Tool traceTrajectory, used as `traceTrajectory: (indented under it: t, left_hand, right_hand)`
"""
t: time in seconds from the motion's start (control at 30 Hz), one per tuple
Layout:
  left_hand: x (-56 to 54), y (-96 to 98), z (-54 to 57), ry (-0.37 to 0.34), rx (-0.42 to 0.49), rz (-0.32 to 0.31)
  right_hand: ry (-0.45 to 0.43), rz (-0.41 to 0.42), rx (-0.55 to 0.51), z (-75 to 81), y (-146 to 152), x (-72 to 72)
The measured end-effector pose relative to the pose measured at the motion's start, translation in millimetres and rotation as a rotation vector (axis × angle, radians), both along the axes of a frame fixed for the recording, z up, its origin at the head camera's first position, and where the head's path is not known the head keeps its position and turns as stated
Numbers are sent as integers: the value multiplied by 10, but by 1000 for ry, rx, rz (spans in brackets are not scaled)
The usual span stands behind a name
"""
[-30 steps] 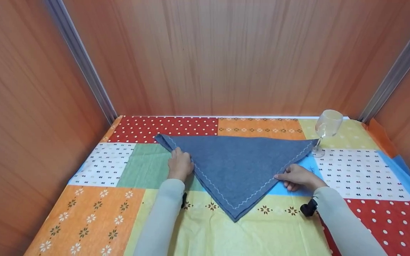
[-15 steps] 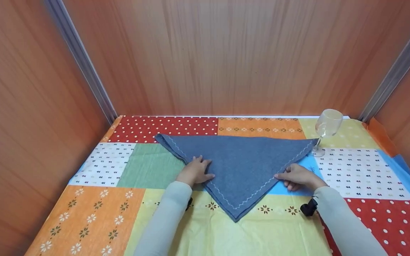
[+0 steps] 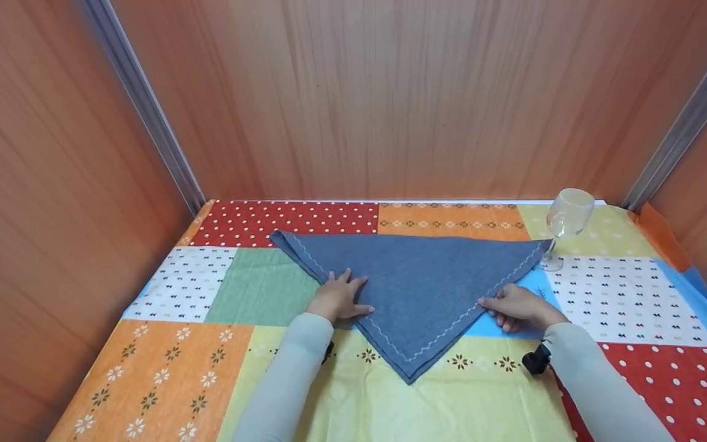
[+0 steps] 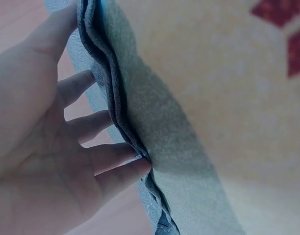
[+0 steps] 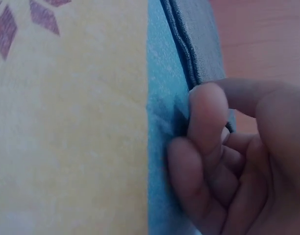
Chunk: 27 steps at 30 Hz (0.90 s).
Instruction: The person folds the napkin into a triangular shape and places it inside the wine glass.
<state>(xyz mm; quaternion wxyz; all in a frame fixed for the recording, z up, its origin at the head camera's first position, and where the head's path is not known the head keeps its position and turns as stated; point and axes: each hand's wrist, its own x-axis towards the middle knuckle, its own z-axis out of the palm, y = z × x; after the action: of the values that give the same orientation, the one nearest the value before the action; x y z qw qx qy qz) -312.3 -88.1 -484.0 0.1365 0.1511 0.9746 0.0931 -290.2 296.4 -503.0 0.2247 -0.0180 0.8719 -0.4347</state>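
A grey-blue cloth napkin (image 3: 418, 276), folded into a triangle with wavy white stitching near its edges, lies on the table with its point toward me. My left hand (image 3: 338, 298) rests on its left slanted edge, fingers spread and straight. In the left wrist view those fingers (image 4: 91, 127) reach across the layered edge of the napkin (image 4: 111, 73). On the opposite side my right hand (image 3: 516, 307) pinches the right slanted edge between thumb and finger. The right wrist view shows the other fingers (image 5: 187, 169) curled beneath, beside the napkin's edge (image 5: 199, 39).
A clear wine glass (image 3: 569, 212) stands upright at the back right, its stem and foot at the napkin's right corner. A patchwork tablecloth (image 3: 169, 368) covers the table. Wood-grain panels (image 3: 390, 98) wall the back and both sides.
My left hand has slid down the left edge toward me and to the right, its fingers spreading from a bunched hold to flat on the napkin. My right hand keeps its place.
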Motion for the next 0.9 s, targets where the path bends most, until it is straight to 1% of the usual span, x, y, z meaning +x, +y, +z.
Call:
traceTrajectory:
  t: [0.1, 0.2, 0.4, 0.5, 0.63, 0.73, 0.83, 0.9]
  left_hand:
    - [0, 3, -12, 6, -4, -8]
    - [8, 2, -17, 9, -10, -9]
    - [23, 4, -17, 11, -7, -11]
    - [24, 8, -19, 14, -10, -17]
    - [27, 12, -12, 21, -11, -20]
    - [26, 9, -10, 26, -8, -21]
    - [26, 0, -14, 27, -8, -21]
    - [29, -5, -18, 28, -8, -20]
  right_hand:
    - [9, 18, 60, 36, -28, 50]
    - [53, 52, 99, 72, -61, 95]
    - [169, 102, 119, 122, -155, 156]
    - [227, 134, 124, 127, -256, 182]
    - [325, 212, 127, 110, -449, 225]
    - [376, 279, 124, 82, -608, 280]
    - [405, 378, 120, 61, -749, 353]
    - [418, 459, 122, 55, -825, 396]
